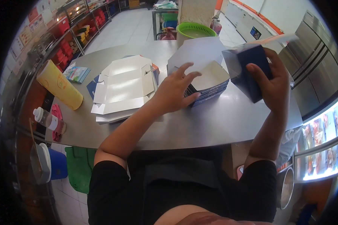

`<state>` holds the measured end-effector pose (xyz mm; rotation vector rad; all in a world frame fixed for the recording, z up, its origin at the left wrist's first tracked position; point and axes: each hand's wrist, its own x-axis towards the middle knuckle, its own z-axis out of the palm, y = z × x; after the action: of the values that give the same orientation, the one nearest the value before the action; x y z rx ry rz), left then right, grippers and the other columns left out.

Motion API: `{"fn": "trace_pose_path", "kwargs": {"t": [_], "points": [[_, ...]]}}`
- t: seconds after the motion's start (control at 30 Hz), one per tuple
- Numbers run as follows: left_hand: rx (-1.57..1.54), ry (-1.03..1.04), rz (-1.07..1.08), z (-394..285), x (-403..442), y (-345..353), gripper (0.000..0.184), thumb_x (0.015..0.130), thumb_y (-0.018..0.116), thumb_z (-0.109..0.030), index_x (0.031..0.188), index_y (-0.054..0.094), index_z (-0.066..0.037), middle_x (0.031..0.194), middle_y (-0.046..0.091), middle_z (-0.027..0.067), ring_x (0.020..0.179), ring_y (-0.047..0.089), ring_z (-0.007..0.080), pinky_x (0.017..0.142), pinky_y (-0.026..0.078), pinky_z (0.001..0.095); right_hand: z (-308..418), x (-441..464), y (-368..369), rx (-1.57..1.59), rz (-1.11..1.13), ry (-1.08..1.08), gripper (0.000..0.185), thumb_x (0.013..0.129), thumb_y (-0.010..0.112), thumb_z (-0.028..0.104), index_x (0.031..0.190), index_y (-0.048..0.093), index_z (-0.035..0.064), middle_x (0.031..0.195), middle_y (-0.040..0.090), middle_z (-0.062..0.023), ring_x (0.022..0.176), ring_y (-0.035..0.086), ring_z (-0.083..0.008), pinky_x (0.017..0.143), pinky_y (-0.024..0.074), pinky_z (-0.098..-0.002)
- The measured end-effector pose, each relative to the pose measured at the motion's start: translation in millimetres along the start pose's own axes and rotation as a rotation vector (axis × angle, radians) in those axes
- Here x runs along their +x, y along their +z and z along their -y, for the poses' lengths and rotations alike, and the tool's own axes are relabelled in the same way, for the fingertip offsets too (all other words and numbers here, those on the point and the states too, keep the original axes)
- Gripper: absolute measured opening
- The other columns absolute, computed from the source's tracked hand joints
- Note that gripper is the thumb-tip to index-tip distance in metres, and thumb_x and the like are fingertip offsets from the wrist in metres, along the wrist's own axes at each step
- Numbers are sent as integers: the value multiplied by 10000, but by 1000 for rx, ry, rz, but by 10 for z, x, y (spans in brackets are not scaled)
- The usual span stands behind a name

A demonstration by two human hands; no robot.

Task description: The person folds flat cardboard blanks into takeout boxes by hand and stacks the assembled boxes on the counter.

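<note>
My right hand [272, 78] grips a dark blue cardboard box [251, 67] by its side, raised above the right of the table, its pale inside turned leftward. My left hand [178, 90] reaches over the near left corner of a stack of folded blue boxes [210, 92], fingers apart and bent. The top box of that stack has its white lid [195, 52] standing up and its pale inside showing. Left of my left forearm lies a pile of flat white box blanks [125, 86], with blue and orange edges showing beneath.
A metal table [176, 131] carries everything. On its left stand a yellow tumbler [60, 84], a clear bottle [50, 120], a pink cloth [57, 133] and a blue packet [77, 74]. Beyond the far edge is a green basket [196, 30]. A lit display fridge [321, 138] is at right.
</note>
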<state>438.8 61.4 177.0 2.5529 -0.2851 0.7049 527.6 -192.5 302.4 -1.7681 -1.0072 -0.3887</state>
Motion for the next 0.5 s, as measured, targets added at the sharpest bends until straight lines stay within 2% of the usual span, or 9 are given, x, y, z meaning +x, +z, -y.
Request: {"fn": "trace_pose_path", "kwargs": {"t": [0.07,0.1,0.17,0.2,0.23,0.33,0.43,0.5], "points": [[43,-67,121,169,-65,174,497,965,699,-355,1403,561,-168,1526,450,158,1310,548,390,1060,486,505,-61,87,18,-46,129,-48,555,910,822,378,1287,626,20,929,769,-154,748,762,-183,657,611,-273],[94,-42,119,211,-95,252,478,977,684,-353,1402,569,-165,1490,484,150,1298,554,380,1052,488,498,-45,137,54,-114,183,-76,590,893,826,417,1289,637,24,944,770,-183,731,769,-227,656,613,-284],[198,16,106,273,-107,373,443,1002,654,-348,1398,585,-160,1417,553,134,1275,567,361,1037,493,486,-6,225,164,-183,306,-57,617,885,823,445,1298,645,24,966,767,-205,746,773,-253,662,615,-299],[202,50,70,273,-104,410,432,995,657,-339,1379,600,-150,1392,570,129,1254,570,352,1027,489,475,18,275,219,-219,365,-52,630,881,822,459,1302,648,24,977,765,-216,753,775,-266,666,616,-306],[206,84,35,249,-118,446,420,989,659,-331,1361,616,-140,1367,587,124,1232,574,343,1017,484,465,-2,298,299,-228,389,-57,657,876,816,483,1319,653,26,1001,758,-242,786,778,-299,694,618,-361],[231,140,-14,159,-166,564,429,982,663,-321,1374,624,-151,1348,601,114,1232,567,332,1034,473,462,-12,395,518,-392,538,-117,594,889,810,442,1320,651,65,997,762,-200,829,769,-295,756,602,-364],[376,236,-55,13,-211,627,447,951,684,-286,1375,639,-150,1332,609,103,1239,550,314,1041,457,469,-277,486,688,-448,699,-157,565,917,766,453,1319,646,74,1024,754,-220,889,749,-373,811,578,-417],[428,288,-84,-101,-242,639,456,923,700,-256,1360,655,-136,1308,620,98,1233,542,300,1038,444,471,-443,467,787,-559,729,-191,538,933,738,450,1320,641,89,1045,753,-211,916,736,-392,834,567,-438]]}}
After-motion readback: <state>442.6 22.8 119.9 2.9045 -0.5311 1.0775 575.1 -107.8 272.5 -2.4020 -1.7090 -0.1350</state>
